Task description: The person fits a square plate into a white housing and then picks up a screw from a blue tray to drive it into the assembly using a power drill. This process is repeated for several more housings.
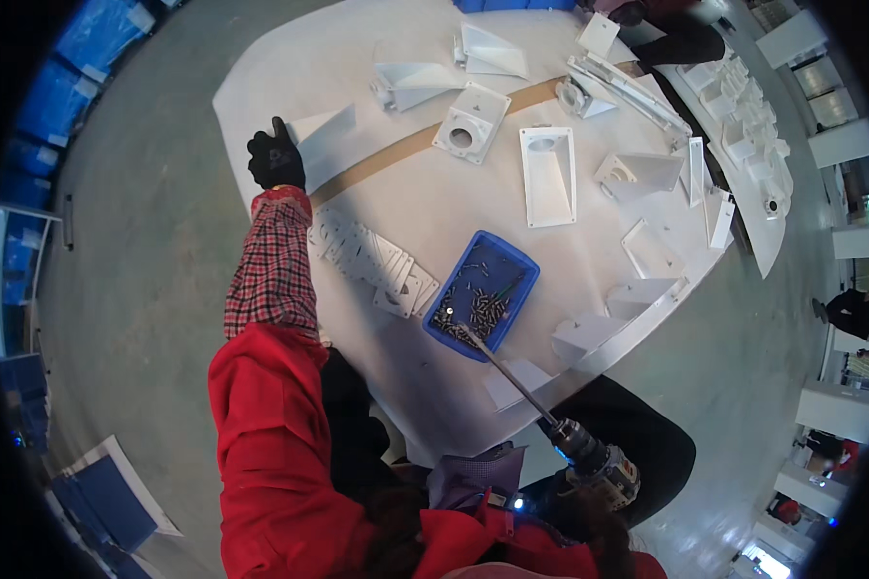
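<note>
My left hand, in a black glove, is at the table's left edge, its fingers closed on the near end of a white angled bracket. Low at the right, my right hand is around the grip of a cordless drill; dark shadow hides most of its fingers. From the drill a long bit runs up and left, its tip over the near end of a blue tray. Many dark screws lie in that tray. Beside it, flat white plates with cut-outs overlap in a row.
More white brackets stand across the white table, crossed by a brown strip. Another person's arm is at the far right corner. A second table bears more white parts. Blue wrapped boxes stand far left.
</note>
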Available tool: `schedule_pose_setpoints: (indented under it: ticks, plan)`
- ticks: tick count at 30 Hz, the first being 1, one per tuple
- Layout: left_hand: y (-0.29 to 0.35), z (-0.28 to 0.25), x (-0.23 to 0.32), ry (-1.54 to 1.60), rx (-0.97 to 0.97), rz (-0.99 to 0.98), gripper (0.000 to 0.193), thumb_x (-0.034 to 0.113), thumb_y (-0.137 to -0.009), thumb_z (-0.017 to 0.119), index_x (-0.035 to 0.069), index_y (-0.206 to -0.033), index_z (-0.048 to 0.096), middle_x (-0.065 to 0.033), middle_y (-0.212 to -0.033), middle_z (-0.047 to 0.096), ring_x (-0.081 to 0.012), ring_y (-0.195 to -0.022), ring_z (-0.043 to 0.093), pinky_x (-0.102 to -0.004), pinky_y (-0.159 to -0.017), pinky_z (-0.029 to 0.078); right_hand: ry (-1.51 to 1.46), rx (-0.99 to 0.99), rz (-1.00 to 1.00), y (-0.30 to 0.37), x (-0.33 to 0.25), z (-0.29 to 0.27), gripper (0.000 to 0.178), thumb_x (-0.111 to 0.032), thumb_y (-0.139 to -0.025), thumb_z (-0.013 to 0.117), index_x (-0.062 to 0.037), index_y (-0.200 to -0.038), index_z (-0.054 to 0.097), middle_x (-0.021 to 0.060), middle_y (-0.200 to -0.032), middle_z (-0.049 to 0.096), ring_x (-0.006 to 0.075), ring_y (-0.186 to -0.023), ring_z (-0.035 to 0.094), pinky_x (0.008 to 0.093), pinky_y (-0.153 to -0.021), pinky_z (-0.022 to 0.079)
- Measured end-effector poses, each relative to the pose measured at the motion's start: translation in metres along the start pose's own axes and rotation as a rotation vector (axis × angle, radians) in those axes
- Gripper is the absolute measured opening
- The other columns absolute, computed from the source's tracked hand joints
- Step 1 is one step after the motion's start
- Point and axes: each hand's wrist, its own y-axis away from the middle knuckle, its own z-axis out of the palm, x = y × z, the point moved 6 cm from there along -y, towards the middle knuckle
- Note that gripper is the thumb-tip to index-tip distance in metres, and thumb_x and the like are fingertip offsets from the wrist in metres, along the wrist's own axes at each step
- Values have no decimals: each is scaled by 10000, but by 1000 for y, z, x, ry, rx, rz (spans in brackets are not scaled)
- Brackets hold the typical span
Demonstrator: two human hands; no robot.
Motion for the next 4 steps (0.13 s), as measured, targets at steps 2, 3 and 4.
schedule_pose_setpoints:
  ticks: [2,3,4]
  plan:
    - [17,22,4,65,71,-4,412,174,-886,406,243,-1291,386,-134,-915,496,-273,-788,536,-379,-590,485,-5,22,13,1,-1,3,425,-195,-777,603,4,-1120,450,88,-670,509,183,-553,506,283,-503,427]
    - [17,35,5,59,54,-2,412,174,-886,406,243,-1291,386,-134,-915,496,-273,-788,536,-379,-590,485,-3,30,19,-1,-2,3,424,-194,-777,603,4,-1120,450,88,-670,509,183,-553,505,283,-503,427]
    - [15,35,12,118,43,4,422,160,-885,400,224,-1301,376,-137,-907,497,-282,-787,536,-388,-592,484,-3,45,16,0,-4,3,423,-194,-777,602,4,-1119,451,88,-670,509,182,-553,505,282,-503,427]
